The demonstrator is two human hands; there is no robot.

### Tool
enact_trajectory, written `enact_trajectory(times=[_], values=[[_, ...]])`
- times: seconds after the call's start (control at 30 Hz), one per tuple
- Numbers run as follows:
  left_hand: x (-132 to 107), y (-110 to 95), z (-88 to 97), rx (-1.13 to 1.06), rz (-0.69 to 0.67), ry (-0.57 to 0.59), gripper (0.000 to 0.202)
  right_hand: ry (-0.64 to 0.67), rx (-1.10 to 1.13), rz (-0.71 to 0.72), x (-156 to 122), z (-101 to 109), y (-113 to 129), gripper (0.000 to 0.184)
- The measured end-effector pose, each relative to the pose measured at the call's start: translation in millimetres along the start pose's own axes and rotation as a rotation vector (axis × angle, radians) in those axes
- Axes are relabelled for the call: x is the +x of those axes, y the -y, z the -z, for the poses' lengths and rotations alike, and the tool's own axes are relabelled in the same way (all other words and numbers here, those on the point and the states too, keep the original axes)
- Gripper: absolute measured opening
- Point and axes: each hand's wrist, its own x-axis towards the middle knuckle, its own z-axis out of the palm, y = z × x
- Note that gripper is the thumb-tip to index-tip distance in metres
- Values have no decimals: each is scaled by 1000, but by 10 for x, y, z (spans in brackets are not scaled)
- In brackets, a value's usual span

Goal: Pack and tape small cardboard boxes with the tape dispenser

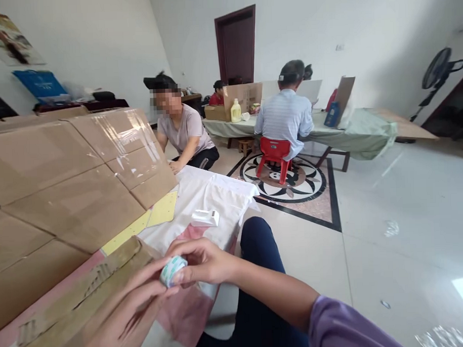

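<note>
A small roll of tape point(173, 270), white with green print, is held between my two hands above the near end of the table. My right hand point(206, 260) pinches it from the right, thumb on the near side and fingers over the top. On the other side, the fingers of my left hand point(135, 303) are closed against the roll. Just beyond my hands, a white tape dispenser point(205, 218) rests on the white and pink cloth point(194, 190). A crumpled brown cardboard piece point(84, 295) lies beside my left forearm.
A large taped cardboard panel point(64, 174) stands along the left, with yellow sheets point(162, 209) at its foot. A person point(184, 127) crouches at the table's far end. Another person point(284, 111) sits on a red stool point(274, 154) at a green-covered table point(352, 139).
</note>
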Motion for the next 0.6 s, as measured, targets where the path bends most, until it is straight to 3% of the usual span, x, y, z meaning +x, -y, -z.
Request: enact_trajectory(times=[0.1, 0.17, 0.27, 0.47, 0.6], values=[[-52, -56, 58, -39, -108, -10, 17, -18, -10, 4, -60, -161, 40, 42], [-67, -97, 97, -45, -90, -27, 24, -23, -34, -2, -96, -241, 69, 41], [-38, -149, 148, -31, -56, 38, 28, 1, -42, -48, -140, -275, 98, 43], [64, -171, 172, -89, 48, 194, 19, 74, -92, -92, -142, -132, 130, 39], [132, -59, 128, -83, 93, 214, 22, 104, -91, -122, -21, 20, 146, 39]])
